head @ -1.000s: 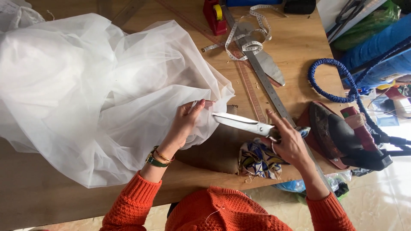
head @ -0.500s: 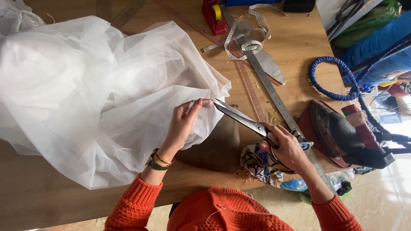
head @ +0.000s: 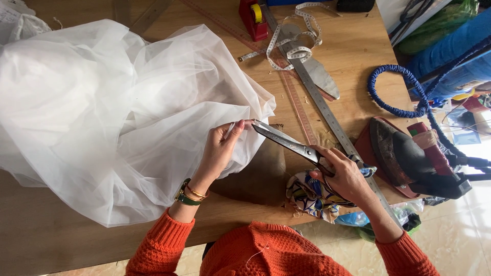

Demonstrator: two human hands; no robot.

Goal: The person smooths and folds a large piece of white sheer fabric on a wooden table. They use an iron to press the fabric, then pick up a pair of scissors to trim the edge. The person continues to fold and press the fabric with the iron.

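Note:
A large heap of sheer white fabric (head: 102,112) covers the left half of the wooden table (head: 358,51). My left hand (head: 221,148) pinches the fabric's right edge between thumb and fingers. My right hand (head: 343,176) grips the handles of long steel scissors (head: 286,141). The blades point up and left, and their tips touch the fabric edge right at my left fingertips. Both sleeves are orange knit, and bangles circle my left wrist.
A long metal ruler (head: 327,110) runs diagonally beside my right hand. A clothes iron (head: 409,158) with a blue cord (head: 394,87) rests at the right. A white tape measure (head: 294,41), a red tape dispenser (head: 254,18) and a patterned cloth scrap (head: 309,197) also lie about.
My right hand has brought the scissors up and left, from hovering near the table edge until the blade tips meet the fabric at my left fingers. My left hand stayed put.

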